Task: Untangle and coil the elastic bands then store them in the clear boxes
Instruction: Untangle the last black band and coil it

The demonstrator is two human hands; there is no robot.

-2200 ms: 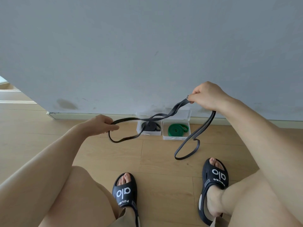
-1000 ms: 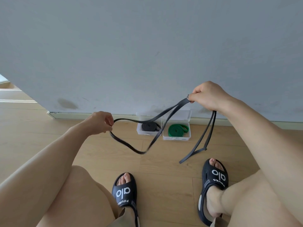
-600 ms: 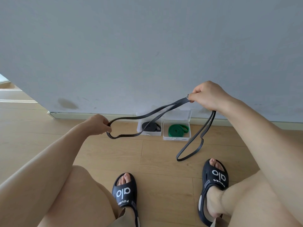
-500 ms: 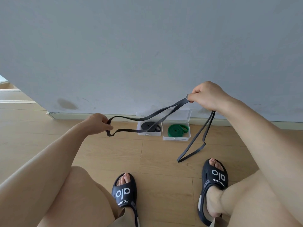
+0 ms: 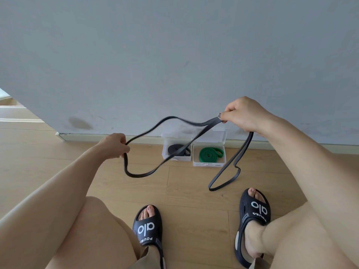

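Note:
A long black elastic band (image 5: 171, 119) stretches in the air between both hands. My left hand (image 5: 114, 144) pinches one part of it, with a loop sagging below. My right hand (image 5: 242, 115) grips it higher up, and a second loop (image 5: 225, 179) hangs down from that fist toward the floor. Two open clear boxes stand against the wall: the left box (image 5: 165, 155) holds a coiled black band (image 5: 174, 148), the right box (image 5: 209, 164) holds a coiled green band (image 5: 208, 154).
A grey wall (image 5: 174, 55) with a pale skirting board rises right behind the boxes. The floor is light wood. My bare legs and feet in black slippers (image 5: 147, 228) (image 5: 256, 208) fill the near foreground.
The strand between the hands has bowed upward into an arch, and the loop under my left hand has dropped lower. The loop hanging from my right hand swings a little. Both hands stay roughly in place.

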